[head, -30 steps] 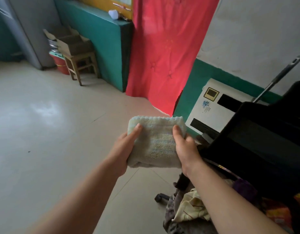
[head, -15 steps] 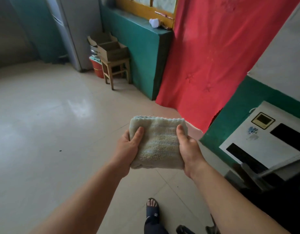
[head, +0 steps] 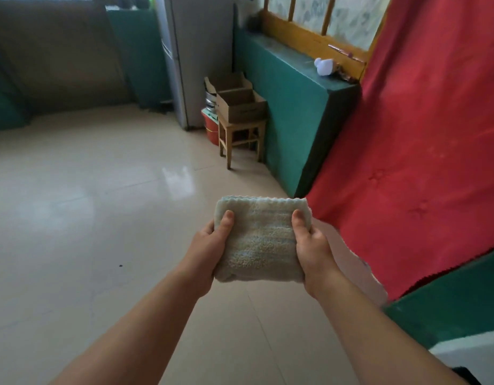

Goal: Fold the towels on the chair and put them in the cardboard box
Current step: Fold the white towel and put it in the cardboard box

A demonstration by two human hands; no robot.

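two hands, left grip (head: 205, 247) and right grip (head: 312, 243), clasp one folded towel (head: 259, 240)

You're in a lived-in home room: glossy beige tiled floor (head: 82, 218), tall grey refrigerator (head: 201, 56), open brown cardboard boxes (head: 240, 102) on a small wooden stool (head: 241, 137), red cloth curtain (head: 423, 140), yellow wooden-framed window (head: 312, 26).

Both arms outstretched, left hand (head: 205, 247) and right hand (head: 312, 245) side by side, thumbs uppermost, fingers curled beneath.
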